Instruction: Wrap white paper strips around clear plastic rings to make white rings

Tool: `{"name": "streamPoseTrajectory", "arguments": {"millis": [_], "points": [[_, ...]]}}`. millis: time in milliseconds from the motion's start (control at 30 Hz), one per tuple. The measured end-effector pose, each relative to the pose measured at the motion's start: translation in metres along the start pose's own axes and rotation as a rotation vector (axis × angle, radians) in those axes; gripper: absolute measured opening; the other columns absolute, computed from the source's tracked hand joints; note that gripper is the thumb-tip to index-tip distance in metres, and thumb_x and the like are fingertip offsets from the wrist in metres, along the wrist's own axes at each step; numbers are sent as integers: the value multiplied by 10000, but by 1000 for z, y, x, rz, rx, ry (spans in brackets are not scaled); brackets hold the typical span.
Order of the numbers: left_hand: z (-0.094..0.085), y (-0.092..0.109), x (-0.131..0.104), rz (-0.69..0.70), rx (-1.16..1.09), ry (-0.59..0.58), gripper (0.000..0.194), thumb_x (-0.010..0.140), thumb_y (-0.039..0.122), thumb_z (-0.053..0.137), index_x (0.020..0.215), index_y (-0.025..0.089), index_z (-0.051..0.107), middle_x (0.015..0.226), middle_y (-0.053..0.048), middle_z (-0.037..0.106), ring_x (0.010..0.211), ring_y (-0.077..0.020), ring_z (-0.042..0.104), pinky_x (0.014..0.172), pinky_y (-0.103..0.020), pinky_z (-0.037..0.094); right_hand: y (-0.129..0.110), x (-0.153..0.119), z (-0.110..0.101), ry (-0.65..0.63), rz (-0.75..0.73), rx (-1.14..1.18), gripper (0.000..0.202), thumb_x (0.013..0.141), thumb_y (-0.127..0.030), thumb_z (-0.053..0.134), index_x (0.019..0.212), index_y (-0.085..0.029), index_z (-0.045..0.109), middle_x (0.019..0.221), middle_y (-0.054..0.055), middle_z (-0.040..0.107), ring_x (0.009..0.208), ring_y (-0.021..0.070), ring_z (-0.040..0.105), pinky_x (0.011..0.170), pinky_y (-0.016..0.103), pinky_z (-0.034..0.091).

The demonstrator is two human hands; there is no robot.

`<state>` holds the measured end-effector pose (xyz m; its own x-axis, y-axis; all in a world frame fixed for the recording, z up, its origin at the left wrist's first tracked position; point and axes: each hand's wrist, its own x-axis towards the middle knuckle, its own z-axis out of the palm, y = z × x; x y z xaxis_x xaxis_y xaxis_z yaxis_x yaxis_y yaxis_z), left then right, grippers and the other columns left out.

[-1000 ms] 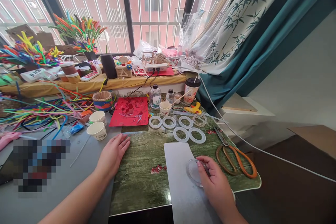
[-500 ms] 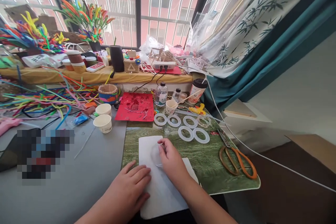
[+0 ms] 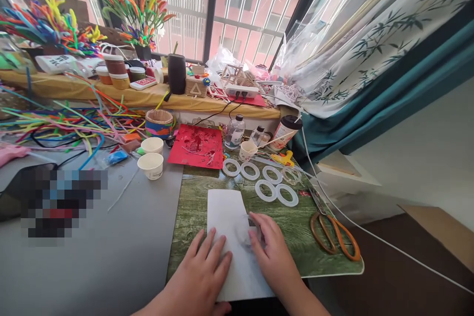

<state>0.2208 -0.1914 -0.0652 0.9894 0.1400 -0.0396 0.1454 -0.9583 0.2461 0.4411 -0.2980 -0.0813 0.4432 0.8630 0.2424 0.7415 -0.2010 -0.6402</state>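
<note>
A white sheet of paper (image 3: pixel 225 207) lies on the green wood-patterned mat (image 3: pixel 196 212). My left hand (image 3: pixel 202 269) rests flat on the sheet's left side, fingers spread. On the right, my right hand (image 3: pixel 272 247) has its thumb and fingers closed on a clear round piece (image 3: pixel 241 233), held against the paper. Motion blurs this piece, and the hand hides part of it. Several translucent white rings (image 3: pixel 265 190) lie beyond the hands, beside a clear ring (image 3: pixel 291 175).
Large orange-handled scissors (image 3: pixel 335 237) lie right of my right hand. Paper cups (image 3: pixel 150 167) stand at left, near a red sheet (image 3: pixel 196 148) with debris. A clear bottle (image 3: pixel 234 133), a yellow glue gun (image 3: pixel 283 158) and a lidded cup (image 3: pixel 285 133) are farther back. A white cable (image 3: pixel 314 168) crosses the right side.
My right hand has moved to the right and slightly nearer across the paper with the clear round piece. My left hand's fingers are spread wider. The camera view has shifted and tilted somewhat.
</note>
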Motion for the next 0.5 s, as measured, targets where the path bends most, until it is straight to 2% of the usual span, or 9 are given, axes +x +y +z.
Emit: {"name": "streamPoseTrajectory", "arguments": {"millis": [67, 167, 267, 367, 433, 500], "points": [[-8, -3, 2, -55, -17, -3, 755, 904, 564, 589, 1513, 135, 468, 1610, -239, 382, 1499, -469, 303, 1190, -664, 225, -1, 3, 4, -20, -63, -73, 451, 966, -368, 576, 1396, -232, 549, 1373, 145, 596, 1272, 330, 553, 1077, 542, 459], [-15, -12, 8, -99, -6, 14, 633, 949, 415, 557, 1510, 134, 476, 1608, -220, 390, 1506, -411, 326, 1205, -645, 209, -5, 12, 10, -79, -126, -172, 594, 904, -360, 673, 1456, -219, 503, 1448, 157, 556, 1309, 367, 518, 1093, 587, 427], [-18, -22, 16, -120, 24, 16, 593, 928, 306, 581, 1495, 150, 501, 1605, -195, 404, 1491, -372, 374, 1207, -606, 240, -8, 23, 14, -110, -123, -218, 542, 921, -330, 649, 1437, -217, 530, 1496, 155, 531, 1330, 369, 504, 1097, 599, 417], [-20, -25, 22, -102, 50, 23, 662, 904, 399, 631, 1492, 123, 504, 1597, -218, 410, 1482, -393, 378, 1204, -599, 257, -12, 33, 14, -118, -126, -206, 532, 916, -232, 599, 1443, -209, 528, 1543, 153, 487, 1370, 351, 477, 1127, 599, 391], [-19, -21, 24, -118, 56, 20, 666, 937, 462, 583, 1488, 97, 508, 1548, -233, 484, 1424, -387, 456, 1173, -564, 329, -16, 39, 15, -143, -159, -180, 586, 886, -175, 590, 1465, -206, 511, 1585, 147, 435, 1415, 341, 431, 1152, 591, 371], [-16, -13, 26, -138, 69, 10, 627, 988, 458, 496, 1490, 81, 505, 1490, -246, 548, 1365, -367, 522, 1125, -519, 403, -22, 44, 15, -177, -195, -149, 564, 890, -179, 600, 1450, -209, 537, 1582, 142, 436, 1426, 332, 413, 1160, 572, 374]]}}
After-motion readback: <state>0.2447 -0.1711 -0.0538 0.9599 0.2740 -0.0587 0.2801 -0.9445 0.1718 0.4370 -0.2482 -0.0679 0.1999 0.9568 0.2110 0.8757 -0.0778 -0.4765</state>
